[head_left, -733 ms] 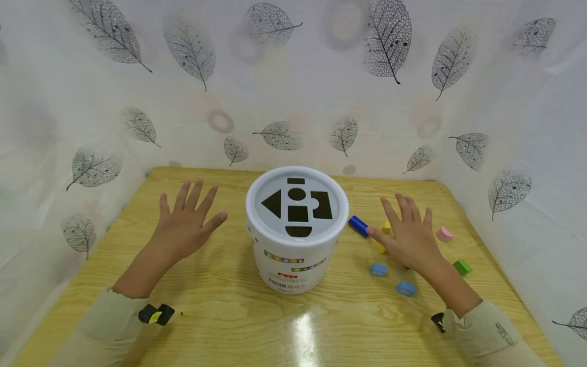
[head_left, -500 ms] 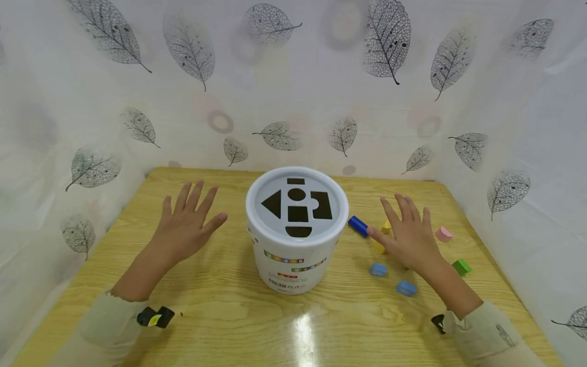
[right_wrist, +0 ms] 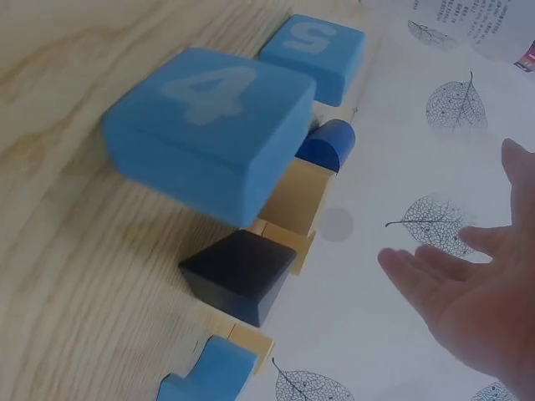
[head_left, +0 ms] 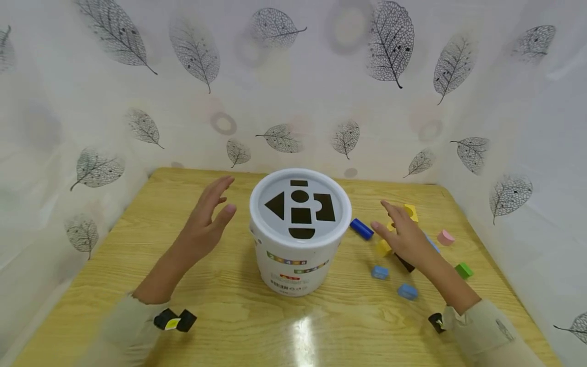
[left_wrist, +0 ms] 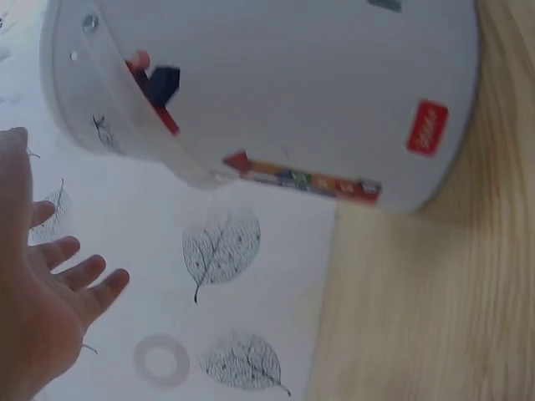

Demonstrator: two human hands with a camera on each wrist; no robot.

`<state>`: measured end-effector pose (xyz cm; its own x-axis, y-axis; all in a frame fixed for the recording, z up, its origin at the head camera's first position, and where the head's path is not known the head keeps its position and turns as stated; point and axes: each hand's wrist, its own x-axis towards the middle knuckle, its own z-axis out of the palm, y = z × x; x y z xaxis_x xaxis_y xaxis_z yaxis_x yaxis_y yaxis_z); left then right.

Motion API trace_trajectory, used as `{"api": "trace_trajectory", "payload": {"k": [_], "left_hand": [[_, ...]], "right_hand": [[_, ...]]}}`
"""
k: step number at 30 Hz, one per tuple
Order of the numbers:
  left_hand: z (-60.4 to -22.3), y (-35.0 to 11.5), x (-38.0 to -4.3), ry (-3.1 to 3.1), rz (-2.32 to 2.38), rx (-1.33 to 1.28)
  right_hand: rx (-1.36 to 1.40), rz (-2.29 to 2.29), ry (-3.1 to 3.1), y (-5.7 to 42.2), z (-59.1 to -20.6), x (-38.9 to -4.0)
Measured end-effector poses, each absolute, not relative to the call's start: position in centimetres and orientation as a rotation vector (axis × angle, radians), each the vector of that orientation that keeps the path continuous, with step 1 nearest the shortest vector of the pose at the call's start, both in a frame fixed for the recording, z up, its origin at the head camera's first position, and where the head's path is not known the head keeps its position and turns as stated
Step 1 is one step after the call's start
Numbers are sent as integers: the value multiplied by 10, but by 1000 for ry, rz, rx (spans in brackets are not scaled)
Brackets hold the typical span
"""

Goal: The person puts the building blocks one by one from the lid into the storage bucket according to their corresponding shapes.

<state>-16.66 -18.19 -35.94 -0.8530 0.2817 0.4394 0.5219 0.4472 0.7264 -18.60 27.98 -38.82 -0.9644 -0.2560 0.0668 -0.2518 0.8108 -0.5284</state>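
Observation:
A white bucket (head_left: 293, 267) stands upright mid-table, its lid (head_left: 339, 224) cut with dark shaped holes. Left of it my left hand (head_left: 202, 227) hovers with relaxed fingers, thumb apart, holding nothing. In the left wrist view the same hand (left_wrist: 46, 309) is beside the bucket (left_wrist: 292, 92) and its handle. My right hand (head_left: 408, 239) hovers over loose blocks on the right, also holding nothing. Under or around it lie a blue cylinder (head_left: 362, 229), a yellow block (head_left: 411, 212) and a dark block (head_left: 404, 262). The right wrist view shows blue blocks numbered 4 (right_wrist: 201, 125) and 5 (right_wrist: 318, 54).
Two light blue blocks, one left (head_left: 379, 272) and one nearer the front (head_left: 407, 291), lie before the right hand. A pink block (head_left: 445, 237) and a green block (head_left: 464, 270) are near the right table edge. Leaf-printed curtain (head_left: 293, 76) encloses the table's back and sides.
My left hand has turned sideways and moved right, closer to the bucket. The right hand has tilted, its spread fingers drawing together and uncovering more blocks. The head view has shifted slightly.

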Motion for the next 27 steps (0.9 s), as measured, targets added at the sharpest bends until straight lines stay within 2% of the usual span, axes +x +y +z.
{"api": "trace_trajectory", "payload": {"k": [6, 12, 27], "left_hand": [[-358, -157, -169, -2141, -1519, -837], [-363, -139, -173, -2018, -1546, -924], [-371, -133, -167, -2051, -1602, -912]], "right_hand": [[-403, -1022, 2854, 273, -394, -203], [-376, -990, 2839, 269, -405, -219], [-276, -911, 2788, 257, -428, -243]]}}
